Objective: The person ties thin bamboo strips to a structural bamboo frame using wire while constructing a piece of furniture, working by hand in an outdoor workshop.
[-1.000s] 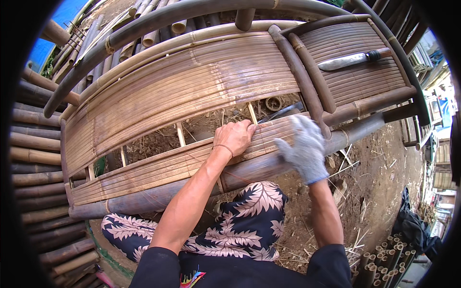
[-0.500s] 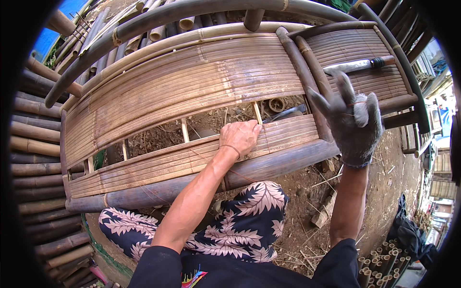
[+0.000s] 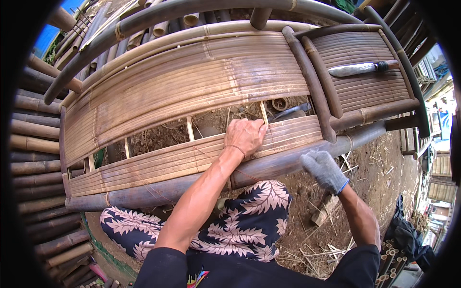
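A long bamboo bench seat [image 3: 158, 91] lies in front of me, its flat slats split by a lengthwise gap. My left hand [image 3: 246, 138] is bare, its fingers curled over the inner edge of the front bamboo slats [image 3: 293, 135], beside a pale crosspiece [image 3: 263, 113]. Fine reddish-brown strands cross the front slats and rail near that wrist. My right hand [image 3: 324, 171], in a grey glove, is closed just in front of the thick front rail [image 3: 283, 162]. Whatever its fingers may hold is hidden.
A knife [image 3: 360, 68] with a dark handle lies on the small slatted panel [image 3: 365, 86] at right. Through the gap show a bamboo ring [image 3: 279, 104] and a dark blade-like tool [image 3: 293, 111]. Stacked bamboo poles [image 3: 38, 170] line the left; a wood block [image 3: 325, 211] lies on the ground.
My right hand has come down and toward me from over the slatted panel to the front rail, its spread fingers now closed. My left hand has stayed on the slats.
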`<state>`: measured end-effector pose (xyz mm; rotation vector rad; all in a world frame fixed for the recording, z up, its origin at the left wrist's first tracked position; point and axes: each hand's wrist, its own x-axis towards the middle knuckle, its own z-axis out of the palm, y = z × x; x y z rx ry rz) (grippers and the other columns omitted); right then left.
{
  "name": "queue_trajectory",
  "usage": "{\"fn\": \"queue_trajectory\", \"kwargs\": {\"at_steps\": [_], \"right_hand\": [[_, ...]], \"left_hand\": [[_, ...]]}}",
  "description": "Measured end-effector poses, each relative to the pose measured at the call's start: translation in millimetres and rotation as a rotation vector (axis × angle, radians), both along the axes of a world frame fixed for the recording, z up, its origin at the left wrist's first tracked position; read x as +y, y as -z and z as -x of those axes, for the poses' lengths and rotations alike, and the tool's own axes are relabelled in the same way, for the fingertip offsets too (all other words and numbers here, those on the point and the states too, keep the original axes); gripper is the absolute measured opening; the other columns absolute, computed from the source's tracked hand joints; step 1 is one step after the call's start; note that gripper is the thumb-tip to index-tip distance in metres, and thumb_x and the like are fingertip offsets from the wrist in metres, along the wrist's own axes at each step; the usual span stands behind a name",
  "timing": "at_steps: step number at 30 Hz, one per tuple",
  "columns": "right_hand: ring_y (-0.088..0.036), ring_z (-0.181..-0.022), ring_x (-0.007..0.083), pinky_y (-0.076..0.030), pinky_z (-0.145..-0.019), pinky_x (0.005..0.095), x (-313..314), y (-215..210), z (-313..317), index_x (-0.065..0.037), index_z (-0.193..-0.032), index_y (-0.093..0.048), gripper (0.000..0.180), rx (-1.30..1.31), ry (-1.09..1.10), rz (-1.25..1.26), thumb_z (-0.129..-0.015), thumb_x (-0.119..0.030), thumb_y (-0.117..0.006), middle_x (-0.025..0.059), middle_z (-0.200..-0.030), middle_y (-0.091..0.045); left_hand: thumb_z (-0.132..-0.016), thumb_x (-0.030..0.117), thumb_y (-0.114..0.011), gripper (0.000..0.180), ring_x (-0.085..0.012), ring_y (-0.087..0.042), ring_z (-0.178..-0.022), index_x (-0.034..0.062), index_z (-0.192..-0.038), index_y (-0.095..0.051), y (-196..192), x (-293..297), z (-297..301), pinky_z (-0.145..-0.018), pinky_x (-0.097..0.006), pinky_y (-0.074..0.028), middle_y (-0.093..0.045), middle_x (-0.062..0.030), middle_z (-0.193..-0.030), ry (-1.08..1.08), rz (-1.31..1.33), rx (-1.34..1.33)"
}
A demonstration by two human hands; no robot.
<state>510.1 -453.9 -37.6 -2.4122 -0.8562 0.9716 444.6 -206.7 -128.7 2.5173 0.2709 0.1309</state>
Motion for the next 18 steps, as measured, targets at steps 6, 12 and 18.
{"fn": "queue_trajectory", "kwargs": {"at_steps": [6, 12, 18], "right_hand": [[-0.067, -0.072, 0.0264, -0.052, -0.068, 0.0385, -7, -18, 16, 0.0, -0.096, -0.067, 0.031, 0.11, 0.498, -0.212, -0.1, -0.028, -0.053, 0.0148, -0.077, -0.066], [-0.058, -0.117, 0.0353, -0.045, -0.104, 0.0476, -87, 4, -4, 0.003, -0.126, -0.058, 0.047, -1.123, 0.478, 0.259, -0.09, -0.026, -0.07, 0.0228, -0.121, -0.061], [-0.061, -0.118, 0.0365, -0.045, -0.106, 0.045, 96, 4, 75, 0.002, -0.132, -0.056, 0.061, -0.388, -0.088, -0.335, -0.084, -0.03, -0.077, 0.0234, -0.119, -0.064]], "left_hand": [[-0.089, 0.019, -0.058, 0.037, -0.034, -0.056, -0.117, 0.0168, -0.126, -0.066, -5, 30, 14, -0.104, -0.045, -0.045, -0.063, -0.0164, -0.12, 0.079, 0.293, -0.024], [-0.078, 0.007, -0.066, 0.037, -0.0326, -0.046, -0.13, 0.0147, -0.115, -0.068, -38, 77, 94, -0.111, -0.046, -0.039, -0.054, -0.0114, -0.132, 0.525, -0.237, -0.006], [-0.086, 0.013, -0.069, 0.016, -0.0283, -0.058, -0.111, 0.0087, -0.1, -0.064, -35, 70, 100, -0.099, -0.042, -0.044, -0.062, -0.0075, -0.114, 0.434, -0.089, -0.17]]}}
